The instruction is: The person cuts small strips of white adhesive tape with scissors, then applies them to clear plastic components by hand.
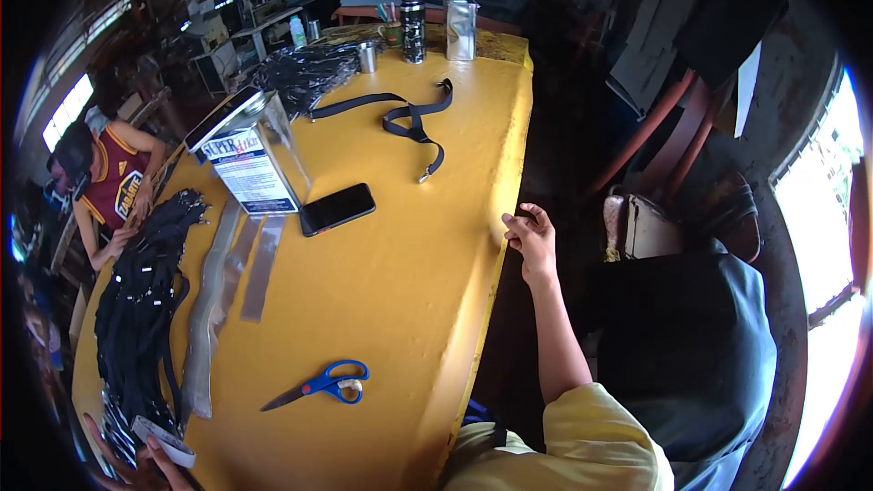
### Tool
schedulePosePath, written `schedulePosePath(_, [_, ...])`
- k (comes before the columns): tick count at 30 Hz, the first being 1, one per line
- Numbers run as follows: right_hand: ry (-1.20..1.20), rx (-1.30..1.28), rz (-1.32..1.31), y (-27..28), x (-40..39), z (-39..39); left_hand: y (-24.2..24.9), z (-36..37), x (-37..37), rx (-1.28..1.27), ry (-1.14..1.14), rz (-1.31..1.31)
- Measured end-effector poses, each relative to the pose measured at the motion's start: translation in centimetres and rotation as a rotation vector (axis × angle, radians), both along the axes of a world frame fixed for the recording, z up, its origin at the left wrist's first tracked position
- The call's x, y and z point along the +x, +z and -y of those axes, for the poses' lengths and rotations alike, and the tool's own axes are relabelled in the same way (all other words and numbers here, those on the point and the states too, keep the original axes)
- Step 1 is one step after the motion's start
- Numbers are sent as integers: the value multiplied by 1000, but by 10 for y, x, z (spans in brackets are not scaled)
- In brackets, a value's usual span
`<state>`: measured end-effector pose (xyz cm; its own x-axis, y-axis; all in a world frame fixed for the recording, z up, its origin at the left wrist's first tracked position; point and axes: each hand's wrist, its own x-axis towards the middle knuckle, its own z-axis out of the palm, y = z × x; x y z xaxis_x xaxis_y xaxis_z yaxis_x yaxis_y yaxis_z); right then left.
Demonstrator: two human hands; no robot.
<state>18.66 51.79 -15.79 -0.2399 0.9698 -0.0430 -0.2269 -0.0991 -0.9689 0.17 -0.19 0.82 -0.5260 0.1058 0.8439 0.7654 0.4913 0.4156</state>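
At the lower left edge, my left hand [153, 471] holds what looks like a white roll of tape [173, 444] between thumb and fingers, partly cut off by the view. It is beside a long bundle of black straps [141, 282]. My right hand [533, 238] is raised at the table's right edge, fingers loosely bent and apart, with nothing visible in them. Blue-handled scissors [320, 385] lie on the near part of the table. Farther up lie a black strap harness with a metal clip [414, 125] and a smartphone [338, 209].
The yellow table [391, 282] carries a tall cement can [250, 159], clear strips [215, 309], a steel cup [366, 57], a dark bottle [413, 29] and a metal tin [461, 29]. A co-worker [114, 164] bends over the left side. A black-covered bulk [682, 336] stands right.
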Motion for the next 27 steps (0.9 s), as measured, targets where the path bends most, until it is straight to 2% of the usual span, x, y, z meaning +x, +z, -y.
schedulePosePath(4, [-68,-4,65,-6,-12,-42,1,-11,0,56,-101,21])
schedulePosePath(8, [-44,-3,111,-12,-27,-69,4,-19,2,37,-19,52])
schedulePosePath(18, [-41,-39,136,-16,-36,-86,8,-24,5,-29,44,23])
schedulePosePath(21, [-33,-33,150,-15,-36,-86,8,-24,4,48,23,58])
schedulePosePath(23, [-22,-33,139,-14,-35,-85,7,-19,1,-31,46,0])
schedulePosePath(27, [1,-29,142,-14,-35,-89,7,-19,3,-32,49,-2])
